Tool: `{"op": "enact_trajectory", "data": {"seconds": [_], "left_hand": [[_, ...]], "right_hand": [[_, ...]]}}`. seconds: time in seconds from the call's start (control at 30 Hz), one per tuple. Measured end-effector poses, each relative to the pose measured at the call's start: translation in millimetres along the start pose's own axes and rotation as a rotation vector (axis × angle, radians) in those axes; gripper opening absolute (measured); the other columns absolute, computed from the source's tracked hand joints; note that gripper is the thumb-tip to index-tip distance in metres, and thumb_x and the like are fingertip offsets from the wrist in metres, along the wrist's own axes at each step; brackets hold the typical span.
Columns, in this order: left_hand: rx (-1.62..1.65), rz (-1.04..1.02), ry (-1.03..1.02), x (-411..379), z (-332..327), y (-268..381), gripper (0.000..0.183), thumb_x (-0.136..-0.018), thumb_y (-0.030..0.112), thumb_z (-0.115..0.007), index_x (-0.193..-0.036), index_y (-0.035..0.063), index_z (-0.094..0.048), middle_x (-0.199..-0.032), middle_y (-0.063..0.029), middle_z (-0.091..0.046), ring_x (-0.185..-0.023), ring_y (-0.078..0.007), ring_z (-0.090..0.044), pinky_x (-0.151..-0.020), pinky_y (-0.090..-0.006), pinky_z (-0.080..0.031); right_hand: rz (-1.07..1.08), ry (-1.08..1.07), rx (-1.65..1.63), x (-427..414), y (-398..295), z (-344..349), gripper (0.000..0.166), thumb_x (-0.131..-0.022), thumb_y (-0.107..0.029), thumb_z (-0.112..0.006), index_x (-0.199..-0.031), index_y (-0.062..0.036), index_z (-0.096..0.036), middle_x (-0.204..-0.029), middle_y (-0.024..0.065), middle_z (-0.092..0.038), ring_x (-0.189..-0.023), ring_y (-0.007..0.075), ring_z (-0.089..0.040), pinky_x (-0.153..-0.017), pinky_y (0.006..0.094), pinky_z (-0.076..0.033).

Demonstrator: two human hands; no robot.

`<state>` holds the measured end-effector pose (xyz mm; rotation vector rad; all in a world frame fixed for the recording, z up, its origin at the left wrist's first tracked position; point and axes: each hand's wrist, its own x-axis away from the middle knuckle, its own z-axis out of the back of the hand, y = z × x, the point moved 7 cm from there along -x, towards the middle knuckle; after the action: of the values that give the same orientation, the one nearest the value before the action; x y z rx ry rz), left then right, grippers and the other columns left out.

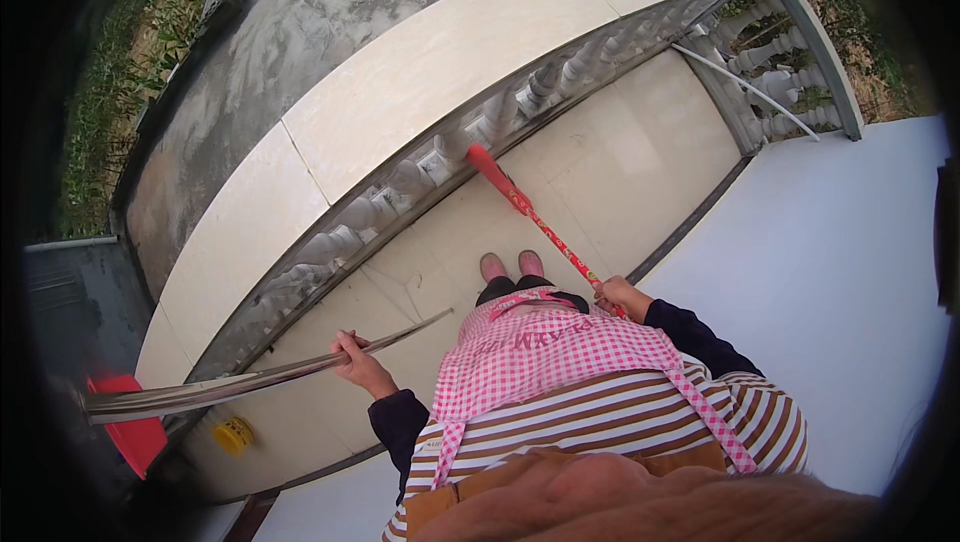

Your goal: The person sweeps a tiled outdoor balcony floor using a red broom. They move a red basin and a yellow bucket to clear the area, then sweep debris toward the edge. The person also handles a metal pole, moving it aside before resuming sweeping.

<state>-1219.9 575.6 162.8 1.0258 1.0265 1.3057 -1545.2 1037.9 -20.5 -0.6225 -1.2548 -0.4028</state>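
My left hand point(364, 365) is closed around a long, shiny metal pole point(247, 386). One end of the pole reaches far to the left and the other hangs over the floor in front of me. My right hand point(622, 296) grips a red patterned handle point(559, 242) near its upper end, beside my pink checked apron point(517, 362). That handle slants down and away to a plain red, wider end point(486, 164), close to the foot of the balusters point(450, 143). The red end is blurred, so its exact kind is unclear; it may be a broom.
A low balustrade with a wide tiled top point(420, 84) curves ahead of me. On the left are a red plastic basin point(139, 441) and a yellow bucket point(233, 435). A white rod point(742, 88) leans at the far right corner. A white wall point(817, 257) stands to my right.
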Motion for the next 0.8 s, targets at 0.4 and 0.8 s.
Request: {"op": "enact_trajectory", "data": {"seconds": [0.4,0.8], "left_hand": [[0.101,-0.048,-0.239,5,-108,66,0.028,-0.099,0.021,-0.053,-0.08,0.0012,-0.055,-0.063,-0.0024,-0.05,-0.057,-0.0092,-0.046,-0.056,-0.0244,-0.038],[0.207,-0.158,-0.401,48,-226,153,0.026,-0.1,0.019,-0.05,-0.08,0.002,-0.053,-0.066,-0.003,-0.05,-0.06,-0.0103,-0.048,-0.057,-0.0252,-0.04]], "right_hand": [[-0.042,0.038,-0.373,70,-8,58,0.03,-0.096,-0.032,-0.051,-0.092,-0.0026,-0.054,-0.058,0.0018,-0.041,-0.04,0.0081,-0.032,-0.035,0.0245,-0.025],[0.082,0.02,-0.325,31,-33,128,0.032,-0.095,-0.031,-0.054,-0.091,0.0012,-0.053,-0.055,0.0061,-0.045,-0.035,0.012,-0.035,-0.033,0.0294,-0.027]]}}
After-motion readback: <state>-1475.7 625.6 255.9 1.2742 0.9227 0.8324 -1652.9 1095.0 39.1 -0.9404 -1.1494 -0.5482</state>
